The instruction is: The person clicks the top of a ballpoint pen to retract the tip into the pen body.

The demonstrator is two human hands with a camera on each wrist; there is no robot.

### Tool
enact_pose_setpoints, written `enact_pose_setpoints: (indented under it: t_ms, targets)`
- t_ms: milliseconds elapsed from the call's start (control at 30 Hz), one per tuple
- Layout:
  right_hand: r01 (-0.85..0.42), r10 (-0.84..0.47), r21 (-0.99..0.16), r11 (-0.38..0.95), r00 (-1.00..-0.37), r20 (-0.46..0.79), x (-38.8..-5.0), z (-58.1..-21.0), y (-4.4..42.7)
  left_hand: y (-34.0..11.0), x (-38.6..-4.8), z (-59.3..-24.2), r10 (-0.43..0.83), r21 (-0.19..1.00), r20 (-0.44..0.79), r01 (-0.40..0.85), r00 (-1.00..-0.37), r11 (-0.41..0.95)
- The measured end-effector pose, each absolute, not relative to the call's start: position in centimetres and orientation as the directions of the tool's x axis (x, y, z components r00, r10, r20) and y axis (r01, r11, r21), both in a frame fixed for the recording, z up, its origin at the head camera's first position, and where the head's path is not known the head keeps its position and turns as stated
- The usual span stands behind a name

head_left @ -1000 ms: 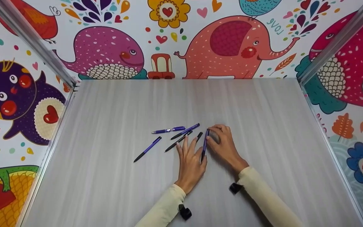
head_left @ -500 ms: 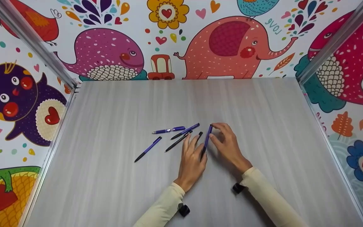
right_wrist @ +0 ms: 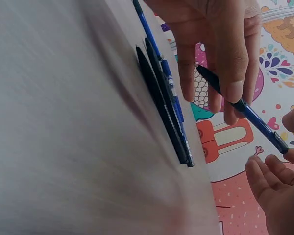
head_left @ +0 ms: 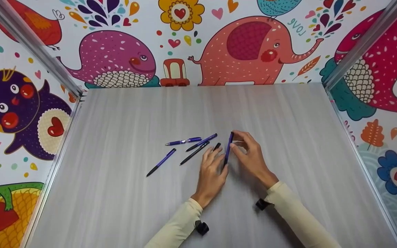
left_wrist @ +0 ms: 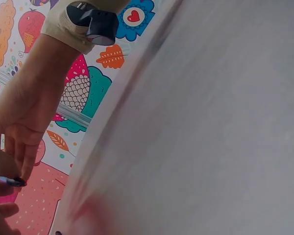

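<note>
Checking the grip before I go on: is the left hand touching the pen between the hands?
Touching: in the right wrist view, the left hand has its thumb laid across the pen near its dark end.

Far table [head_left: 260, 110]: lots of room — back to the picture wall [head_left: 219, 51].
Left hand [head_left: 210, 175]: loose pens [head_left: 194, 153] in the way beside it.
Gap to right hand [head_left: 253, 156]: blocked by the held pen [head_left: 229, 146].
Right side: wide room — past the sleeve [head_left: 296, 212].

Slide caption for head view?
Left hand grips a blue-and-black pen, right hand at its far end; other pens lie on the table.
</note>
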State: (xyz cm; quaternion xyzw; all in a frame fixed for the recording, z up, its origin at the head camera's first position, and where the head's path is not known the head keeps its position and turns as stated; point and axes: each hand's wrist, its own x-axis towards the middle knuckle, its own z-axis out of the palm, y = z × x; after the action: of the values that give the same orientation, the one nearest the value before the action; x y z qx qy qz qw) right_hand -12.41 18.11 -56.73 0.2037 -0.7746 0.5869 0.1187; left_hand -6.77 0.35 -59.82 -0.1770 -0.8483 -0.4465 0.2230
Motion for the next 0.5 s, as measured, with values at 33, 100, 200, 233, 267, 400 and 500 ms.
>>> enact_pose_setpoints:
  t_ms: [33, 100, 200, 233, 267, 400, 500]
  targets:
    - [-0.451, -0.176, -0.864, 0.223, -0.891, 0.419, -12.3, -56.6, 18.1, 0.3, -6.8, -59.8, 0.1, 0.688, 0.531, 0.497, -0.842, 0.53]
    - [-0.438, -0.178, -0.873, 0.214, -0.896, 0.406, -12.2, -56.3, 18.0, 0.3, -6.8, -59.7, 0.098, 0.706, 0.517, 0.487, -0.851, 0.514]
    - [-0.401, -0.179, -0.894, 0.199, -0.912, 0.369, -11.9, -55.9, 18.0, 0.3, -6.8, -59.6, 0.091, 0.733, 0.49, 0.467, -0.867, 0.495]
    - [-0.386, -0.181, -0.903, 0.188, -0.918, 0.354, -11.8, -55.8, 18.0, 0.3, -6.7, -59.5, 0.088, 0.741, 0.482, 0.46, -0.872, 0.49]
    - [-0.368, -0.183, -0.914, 0.173, -0.923, 0.337, -11.8, -55.7, 17.9, 0.4, -6.7, -59.5, 0.084, 0.748, 0.475, 0.452, -0.876, 0.485]
    - [-0.302, -0.187, -0.949, 0.089, -0.941, 0.281, -11.5, -55.2, 17.8, 0.4, -6.7, -59.2, 0.069, 0.781, 0.441, 0.421, -0.895, 0.461]
    - [-0.281, -0.19, -0.959, 0.041, -0.944, 0.269, -11.5, -55.0, 17.6, 0.5, -6.8, -59.0, 0.053, 0.815, 0.404, 0.385, -0.913, 0.434]
